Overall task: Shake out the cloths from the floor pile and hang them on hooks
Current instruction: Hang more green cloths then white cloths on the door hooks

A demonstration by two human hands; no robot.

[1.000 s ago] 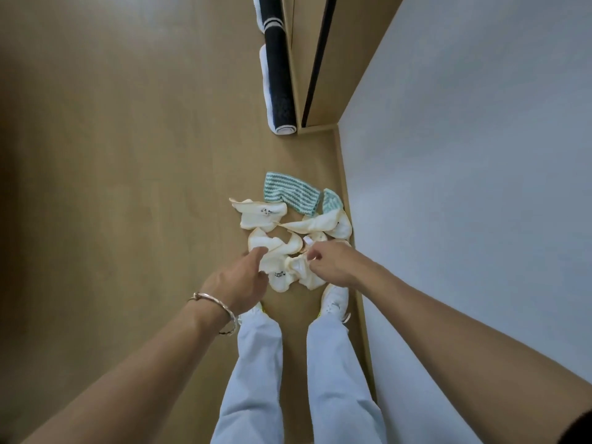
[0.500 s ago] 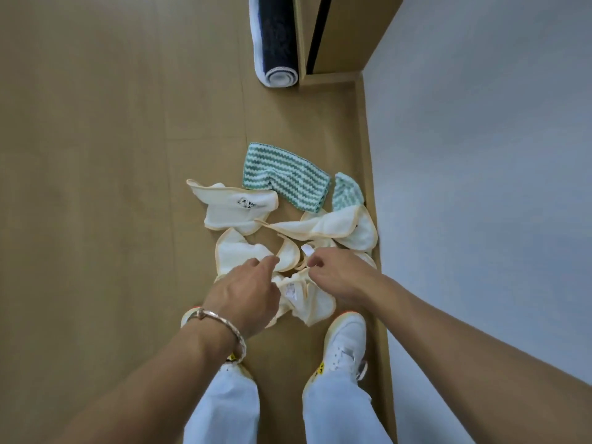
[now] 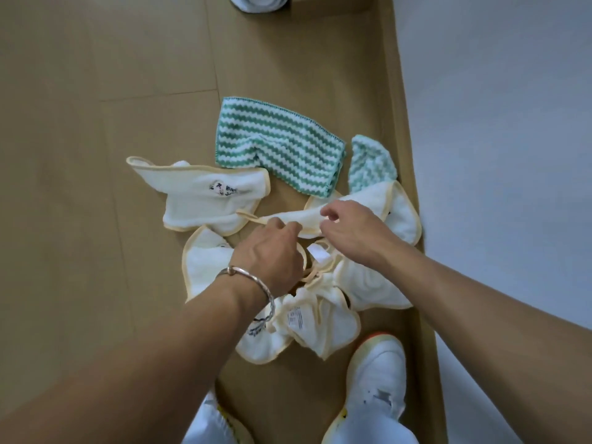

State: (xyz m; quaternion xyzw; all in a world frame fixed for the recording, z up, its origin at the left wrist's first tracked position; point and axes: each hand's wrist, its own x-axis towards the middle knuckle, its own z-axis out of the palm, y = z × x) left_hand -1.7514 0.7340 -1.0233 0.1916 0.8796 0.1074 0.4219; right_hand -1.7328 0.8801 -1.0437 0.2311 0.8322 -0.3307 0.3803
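Note:
A pile of several cloths lies on the wooden floor (image 3: 96, 123) by the wall. Two are green-and-white zigzag cloths, one flat (image 3: 275, 149) and one crumpled (image 3: 371, 165). The others are white with yellow trim: an embroidered one (image 3: 205, 197), crumpled ones nearer my feet (image 3: 320, 325), and a long one (image 3: 397, 216) stretched across the middle. My left hand (image 3: 272, 251), with a bracelet on its wrist, pinches the long cloth's edge with curled fingers. My right hand (image 3: 349, 235) pinches the same edge just to the right. No hooks are in view.
A grey wall (image 3: 496, 155) and its wooden skirting (image 3: 397, 107) run down the right side. A rolled mat (image 3: 259, 3) lies at the top edge. My white shoe (image 3: 374, 376) stands just below the pile.
The view has dropped closer to the pile. Both hands have moved away from the near crumpled cloth, farther out to the long white cloth.

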